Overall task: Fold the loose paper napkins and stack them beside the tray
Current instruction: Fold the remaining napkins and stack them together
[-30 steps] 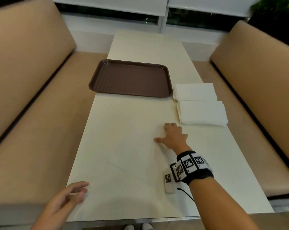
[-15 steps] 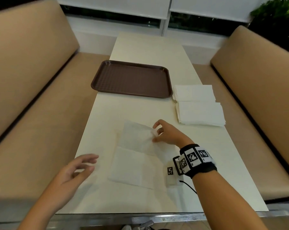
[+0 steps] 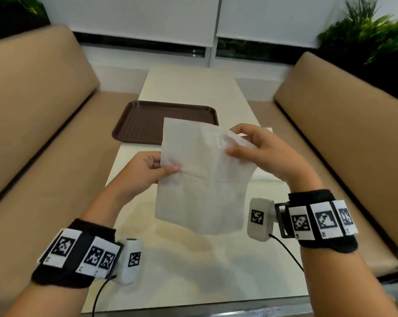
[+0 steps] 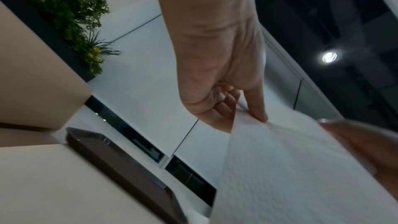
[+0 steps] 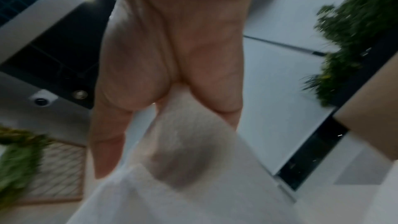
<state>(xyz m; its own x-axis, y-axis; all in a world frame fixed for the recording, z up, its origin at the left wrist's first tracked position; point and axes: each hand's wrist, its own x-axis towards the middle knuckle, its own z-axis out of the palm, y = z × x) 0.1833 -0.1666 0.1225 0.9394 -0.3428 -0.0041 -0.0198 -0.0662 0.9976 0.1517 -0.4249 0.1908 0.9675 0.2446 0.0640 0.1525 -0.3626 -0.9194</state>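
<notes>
Two tan benches [image 3: 45,124] flank the counter [image 3: 191,266]; a brown tray [image 3: 143,120] lies beyond. Both my hands, left [image 3: 143,172] and right [image 3: 259,152], pinch one creased white napkin [image 3: 202,179] upright above the counter.

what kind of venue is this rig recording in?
Most likely a fast-food or cafeteria dining booth: tan padded bench seats flank a long pale table, with a brown serving tray on it. Both hands hold a paper napkin above the table.
</notes>
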